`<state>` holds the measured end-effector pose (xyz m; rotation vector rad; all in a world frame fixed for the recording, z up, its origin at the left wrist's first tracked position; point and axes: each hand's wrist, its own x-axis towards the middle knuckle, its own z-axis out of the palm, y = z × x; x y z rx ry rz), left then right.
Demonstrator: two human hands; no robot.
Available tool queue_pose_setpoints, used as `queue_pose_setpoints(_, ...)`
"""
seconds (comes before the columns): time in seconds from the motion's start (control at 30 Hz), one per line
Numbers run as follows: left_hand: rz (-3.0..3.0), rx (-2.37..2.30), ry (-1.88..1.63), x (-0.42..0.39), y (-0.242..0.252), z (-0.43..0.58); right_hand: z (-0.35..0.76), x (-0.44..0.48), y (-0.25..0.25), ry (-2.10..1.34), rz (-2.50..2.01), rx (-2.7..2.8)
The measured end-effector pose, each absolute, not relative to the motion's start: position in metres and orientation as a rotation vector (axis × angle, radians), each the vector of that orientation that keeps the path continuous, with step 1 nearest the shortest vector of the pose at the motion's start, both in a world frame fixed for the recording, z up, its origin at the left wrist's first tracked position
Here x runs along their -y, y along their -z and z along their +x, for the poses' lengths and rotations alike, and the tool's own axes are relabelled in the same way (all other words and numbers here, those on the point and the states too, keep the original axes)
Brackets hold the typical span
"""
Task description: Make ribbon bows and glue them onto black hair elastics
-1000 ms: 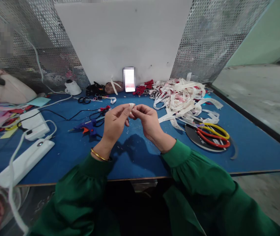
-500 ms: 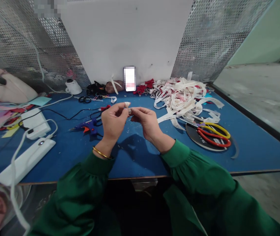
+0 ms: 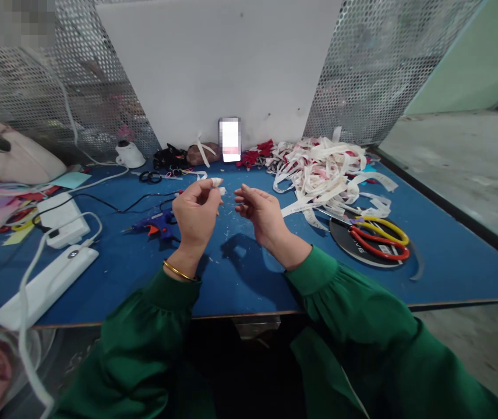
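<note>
Above the blue table, my left hand [image 3: 195, 212] is closed in a pinch on a small white piece [image 3: 222, 190], too small to name. A white wrap covers one fingertip of that hand. My right hand [image 3: 262, 214] hovers a short way to the right, fingers loosely bent and apart, with nothing visible in it. Left of my left hand lies a blue hot glue gun [image 3: 155, 226] with an orange trigger. Beyond my right hand is a tangled heap of white printed ribbon [image 3: 322, 169].
Scissors with red and yellow handles [image 3: 382, 241] rest on a black disc [image 3: 345, 247] at right. A phone [image 3: 231, 139] leans against the white board. At left are a power strip [image 3: 48, 288], a white box [image 3: 63, 218], cables and a pink bag [image 3: 21, 154].
My hands, together before, have drawn apart. The left moved slightly left with the small white piece; the right let go and its fingers loosened.
</note>
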<state>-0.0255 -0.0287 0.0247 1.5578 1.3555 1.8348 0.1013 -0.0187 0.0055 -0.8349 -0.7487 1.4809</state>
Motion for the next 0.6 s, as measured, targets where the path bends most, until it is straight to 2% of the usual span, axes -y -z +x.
queue_pose_setpoints(0.4,1.254,-0.991,-1.647,0.029,-0.028,-0.025,0.11,0.005,-0.004,-1.242,-0.779,0.946)
queue_pose_setpoints(0.6,1.274,-0.983,-1.602,0.03,-0.03,-0.026,0.112,0.003,-0.003,-1.073,-0.98,1.047)
